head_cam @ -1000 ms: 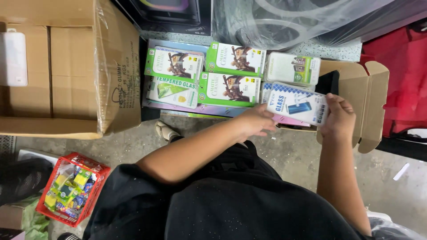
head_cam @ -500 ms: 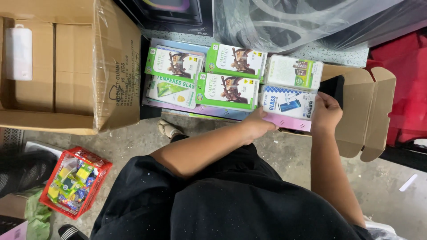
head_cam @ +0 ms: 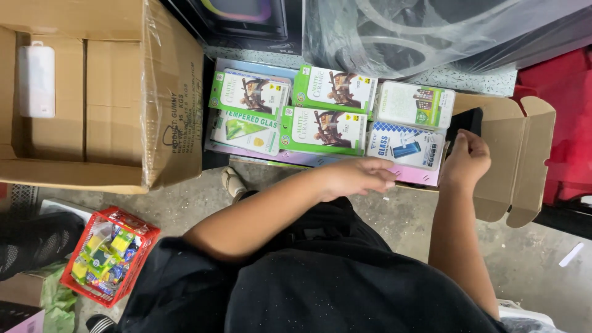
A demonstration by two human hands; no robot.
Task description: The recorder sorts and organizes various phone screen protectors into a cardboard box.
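Gripping the blue-and-white packet [head_cam: 406, 146] at the stack's right end, your right hand [head_cam: 467, 159] had fingers curled on its edge; your left hand [head_cam: 356, 177] rested flat, holding nothing; an uneven pull risked toppling the neighbouring green packets [head_cam: 322, 128]

Grey concrete floor [head_cam: 394, 222] bears cardboard box [head_cam: 105, 123] and red basket [head_cam: 110, 256]

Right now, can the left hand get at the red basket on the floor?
Probably not without moving: the left hand rests at the flat packets ahead, while the red basket sits low beside the person, apart from it.
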